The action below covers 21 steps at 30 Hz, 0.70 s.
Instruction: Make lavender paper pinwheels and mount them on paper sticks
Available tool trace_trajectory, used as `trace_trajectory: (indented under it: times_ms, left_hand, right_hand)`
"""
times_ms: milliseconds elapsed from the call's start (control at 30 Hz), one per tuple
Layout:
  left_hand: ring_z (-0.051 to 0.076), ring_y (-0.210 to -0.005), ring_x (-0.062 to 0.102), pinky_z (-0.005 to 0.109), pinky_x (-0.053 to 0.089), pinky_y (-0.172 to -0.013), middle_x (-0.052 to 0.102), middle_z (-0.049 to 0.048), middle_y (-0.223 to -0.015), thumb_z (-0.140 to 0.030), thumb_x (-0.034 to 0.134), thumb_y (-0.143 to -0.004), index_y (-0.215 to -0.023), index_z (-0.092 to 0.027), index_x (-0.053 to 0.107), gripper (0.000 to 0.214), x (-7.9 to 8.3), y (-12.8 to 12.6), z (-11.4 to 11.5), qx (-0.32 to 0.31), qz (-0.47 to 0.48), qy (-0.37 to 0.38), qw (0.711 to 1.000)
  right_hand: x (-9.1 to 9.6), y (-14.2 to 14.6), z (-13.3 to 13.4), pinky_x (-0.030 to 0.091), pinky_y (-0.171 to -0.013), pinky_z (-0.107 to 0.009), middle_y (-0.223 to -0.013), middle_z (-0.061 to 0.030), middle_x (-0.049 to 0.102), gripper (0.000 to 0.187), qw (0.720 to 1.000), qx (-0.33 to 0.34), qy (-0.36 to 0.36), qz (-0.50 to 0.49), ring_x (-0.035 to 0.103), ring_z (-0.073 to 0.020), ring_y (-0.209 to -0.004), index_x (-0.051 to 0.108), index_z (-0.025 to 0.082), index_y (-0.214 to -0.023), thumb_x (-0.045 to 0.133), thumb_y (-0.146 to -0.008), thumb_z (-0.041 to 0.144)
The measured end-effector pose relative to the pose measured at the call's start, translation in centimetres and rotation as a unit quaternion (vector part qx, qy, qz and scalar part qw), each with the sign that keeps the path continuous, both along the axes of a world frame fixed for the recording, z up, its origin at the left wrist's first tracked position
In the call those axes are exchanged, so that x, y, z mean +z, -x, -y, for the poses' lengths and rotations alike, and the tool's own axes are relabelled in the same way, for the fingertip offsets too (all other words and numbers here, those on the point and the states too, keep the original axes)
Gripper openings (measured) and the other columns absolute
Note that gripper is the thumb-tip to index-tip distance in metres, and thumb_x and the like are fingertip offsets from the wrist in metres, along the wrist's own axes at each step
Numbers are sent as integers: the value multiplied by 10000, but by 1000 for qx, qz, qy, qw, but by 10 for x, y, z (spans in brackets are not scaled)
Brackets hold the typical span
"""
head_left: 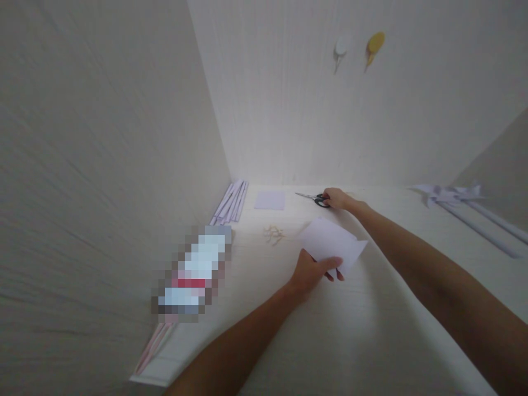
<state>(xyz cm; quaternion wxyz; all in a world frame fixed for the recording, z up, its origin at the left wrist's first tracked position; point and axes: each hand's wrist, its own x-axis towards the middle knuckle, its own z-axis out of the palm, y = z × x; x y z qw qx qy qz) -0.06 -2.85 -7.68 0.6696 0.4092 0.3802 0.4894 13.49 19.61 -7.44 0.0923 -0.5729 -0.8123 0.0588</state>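
Note:
My left hand [315, 272] pinches a pale lilac sheet of paper [328, 239] near its lower edge, thumb on top. One corner of the sheet sticks out as a flap at the right. Beyond it, my right hand [336, 199] has its fingers closed on the black handles of a pair of scissors [307, 196]. The metal blades point left, low over or on the white surface; which of these I cannot tell. A flat lilac paper square [270, 201] lies left of the scissors. Nearer, a small pile of thin beige pieces [274, 235] lies left of the held sheet.
Rolled paper sticks [232, 202] are bundled by the left wall. In front of them is a blurred-out, phone-like object [202, 269] with a pink strap [154, 346]. Paper pinwheels [443, 195] on sticks lie at the right. White [341, 45] and yellow [375, 42] hooks are on the back wall.

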Motion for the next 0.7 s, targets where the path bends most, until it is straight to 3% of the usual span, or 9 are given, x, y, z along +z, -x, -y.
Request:
trace_trajectory:
  times_ms: [200,333,500,600,700]
  left_hand:
    - [95,-399,527,192,360,-369,583,8,-545,-243,614,-561,-651,-106,565,171,-2,0,0,5,2,-19,1000]
    - [91,-395,523,188,357,-362,575,0,-547,-233,606,-581,-662,-111,550,157,-4,2,-3,32,1,-30,999]
    - [95,-430,530,184,361,-368,578,4,-572,-242,610,-586,-681,-118,546,169,-4,3,-7,96,-4,-39,995]
    - [97,-471,532,178,370,-377,582,10,-573,-247,623,-573,-670,-120,559,172,-4,3,-9,133,-13,-39,990]
    - [99,-490,525,179,378,-382,583,15,-570,-266,637,-558,-657,-120,572,187,-6,3,-10,161,-28,-38,986]
  right_hand:
    - [-2,2,6,373,-671,-269,-799,-130,604,98,998,-11,-18,-67,543,-203,-780,593,99,-712,561,-621,85]
    - [12,1,17,387,-673,-279,-789,-110,581,88,987,-29,-49,-152,531,-178,-750,556,110,-733,541,-648,127]
    - [43,-1,73,392,-509,-228,-768,-43,531,150,947,-64,-81,-305,482,-83,-530,445,166,-846,340,-796,260]
    - [52,-1,130,315,-415,-196,-581,34,448,121,803,-52,13,-594,397,-61,-434,404,204,-679,464,-738,292]
    - [43,1,180,242,-362,-193,-499,54,398,244,717,-46,94,-689,328,-56,-385,363,208,-585,527,-701,346]
